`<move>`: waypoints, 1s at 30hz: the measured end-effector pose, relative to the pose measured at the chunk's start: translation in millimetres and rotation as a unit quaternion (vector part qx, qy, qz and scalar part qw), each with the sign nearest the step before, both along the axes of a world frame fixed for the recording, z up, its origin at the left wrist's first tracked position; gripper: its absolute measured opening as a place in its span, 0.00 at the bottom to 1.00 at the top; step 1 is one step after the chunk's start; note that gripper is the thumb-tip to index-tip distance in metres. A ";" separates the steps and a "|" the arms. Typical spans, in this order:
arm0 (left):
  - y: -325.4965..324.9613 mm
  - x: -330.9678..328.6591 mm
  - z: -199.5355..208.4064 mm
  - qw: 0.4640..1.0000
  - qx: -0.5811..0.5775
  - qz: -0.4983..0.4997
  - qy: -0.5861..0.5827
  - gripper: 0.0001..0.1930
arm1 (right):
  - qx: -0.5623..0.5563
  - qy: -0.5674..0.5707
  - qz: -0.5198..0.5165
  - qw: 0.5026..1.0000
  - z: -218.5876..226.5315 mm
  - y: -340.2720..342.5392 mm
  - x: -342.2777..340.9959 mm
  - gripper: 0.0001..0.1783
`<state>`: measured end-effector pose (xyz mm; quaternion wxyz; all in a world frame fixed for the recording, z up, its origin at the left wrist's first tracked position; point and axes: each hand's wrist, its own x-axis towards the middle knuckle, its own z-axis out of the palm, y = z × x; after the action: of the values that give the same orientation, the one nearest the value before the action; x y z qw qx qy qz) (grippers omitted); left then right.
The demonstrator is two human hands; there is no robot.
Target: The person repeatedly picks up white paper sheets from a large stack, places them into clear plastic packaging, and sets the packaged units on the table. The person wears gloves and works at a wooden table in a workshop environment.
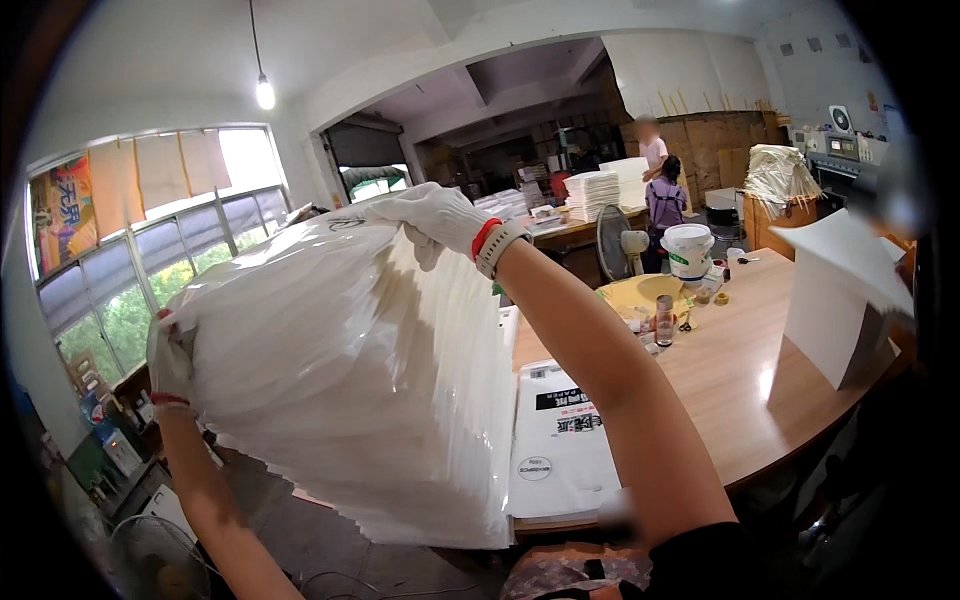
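A tall, leaning stack of glossy, translucent white plastic bags [300, 350] fills the left and middle of the view, its layered edges facing right. My right hand [435, 220], in a white glove, lies over the top, with fingers curled around the upper right edge of the bags. At the far left corner my gloved left hand [172, 362] is closed around the edge of the upper bags; some of its fingers are hidden. A flat white printed bag [563, 445] rests on the wooden table [720, 400] just right of the stack.
The table also holds a white bucket [688, 252], a glass jar [664, 320], scissors [686, 322] and a folded white board [835, 310]. A standing fan [614, 243] stands behind it; another fan [158, 562] is low left. Two people [664, 200] are at the back.
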<state>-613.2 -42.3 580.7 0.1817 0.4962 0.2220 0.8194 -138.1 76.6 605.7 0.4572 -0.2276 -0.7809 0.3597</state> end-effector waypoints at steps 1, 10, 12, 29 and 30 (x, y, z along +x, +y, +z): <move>2.1 -10.2 -16.5 1.000 0.012 0.012 -0.020 0.07 | 0.022 -0.023 -0.022 0.999 -2.6 -1.0 -3.4 0.27; -34.8 100.9 -371.6 0.935 -0.211 0.282 -0.044 0.10 | 0.012 0.002 -0.012 1.000 -264.4 -97.4 111.2 0.21; -46.4 155.1 -499.7 0.895 -0.391 0.181 -0.113 0.12 | -0.113 -0.027 -0.105 0.988 -357.1 -139.1 157.0 0.20; -66.1 367.4 -541.1 0.743 -0.551 -0.204 0.320 0.02 | -0.026 -0.478 -0.461 0.748 -547.7 -225.4 427.2 0.49; -64.0 367.6 -539.5 0.737 -0.552 -0.202 0.332 0.02 | -0.023 -0.470 -0.455 0.756 -556.4 -208.7 427.4 0.49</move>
<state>-245.6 -106.4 41.2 0.4997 0.5827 0.5764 0.2802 289.3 -132.1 49.2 0.1368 -0.7071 -0.6933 -0.0259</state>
